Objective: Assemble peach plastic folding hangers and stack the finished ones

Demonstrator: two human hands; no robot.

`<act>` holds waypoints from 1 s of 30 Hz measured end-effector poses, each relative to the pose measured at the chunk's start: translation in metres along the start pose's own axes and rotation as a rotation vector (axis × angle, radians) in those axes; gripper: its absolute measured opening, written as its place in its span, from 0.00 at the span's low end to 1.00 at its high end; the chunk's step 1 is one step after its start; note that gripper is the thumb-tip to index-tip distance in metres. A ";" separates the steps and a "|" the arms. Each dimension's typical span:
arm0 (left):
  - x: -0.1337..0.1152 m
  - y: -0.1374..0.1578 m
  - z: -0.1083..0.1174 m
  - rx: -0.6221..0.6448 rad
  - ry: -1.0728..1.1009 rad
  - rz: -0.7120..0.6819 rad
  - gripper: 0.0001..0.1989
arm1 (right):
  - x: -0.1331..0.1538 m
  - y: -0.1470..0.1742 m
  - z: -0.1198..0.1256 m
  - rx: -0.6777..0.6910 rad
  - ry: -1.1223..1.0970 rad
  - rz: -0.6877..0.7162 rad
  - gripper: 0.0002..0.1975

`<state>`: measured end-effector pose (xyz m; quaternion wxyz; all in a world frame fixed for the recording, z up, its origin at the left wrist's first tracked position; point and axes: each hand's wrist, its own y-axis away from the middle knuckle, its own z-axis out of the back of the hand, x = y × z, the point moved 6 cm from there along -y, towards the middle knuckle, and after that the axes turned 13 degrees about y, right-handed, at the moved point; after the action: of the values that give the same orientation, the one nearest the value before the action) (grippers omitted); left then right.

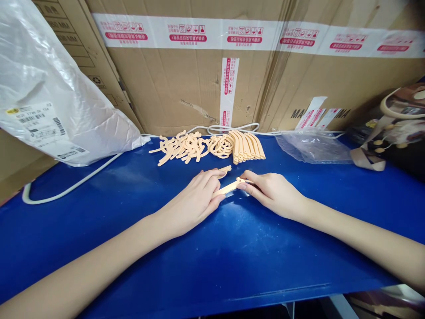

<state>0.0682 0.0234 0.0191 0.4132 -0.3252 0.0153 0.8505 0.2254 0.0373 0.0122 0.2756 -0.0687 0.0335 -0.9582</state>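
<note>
My left hand (191, 201) is closed around a cream plastic strip (229, 188) with a hole near its end. A second cream piece (226, 169) sticks out past the fingers of that hand. My right hand (277, 192) pinches a thin cream part (248, 180) at the strip's right end, where the two touch. The fingers hide most of this part, so its full shape cannot be made out. Just beyond my hands lie a loose pile of cream hook-like pieces (186, 148), several cream rings (221, 146) and a row of curved cream strips (247, 147).
The blue table (212, 266) ends at a front edge near me. Cardboard boxes (186, 84) stand behind it. A white plastic bag (66, 88) is at left, a white cable (71, 189) beside it. At right are a clear plastic bag (312, 148) and a dark bag (398, 133).
</note>
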 end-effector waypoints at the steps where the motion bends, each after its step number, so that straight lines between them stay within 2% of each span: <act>1: 0.000 0.000 0.000 0.003 -0.002 0.000 0.07 | 0.000 0.000 0.000 -0.002 0.001 -0.006 0.19; 20: -0.001 0.002 -0.001 0.001 -0.026 -0.001 0.08 | -0.001 0.001 0.000 0.003 -0.012 -0.055 0.19; 30: -0.002 0.002 -0.001 0.021 -0.052 -0.015 0.06 | -0.002 0.001 -0.001 0.023 0.033 -0.016 0.25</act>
<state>0.0687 0.0203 0.0189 0.4230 -0.2987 0.0109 0.8554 0.2273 0.0378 0.0104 0.2680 -0.0499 0.0267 -0.9618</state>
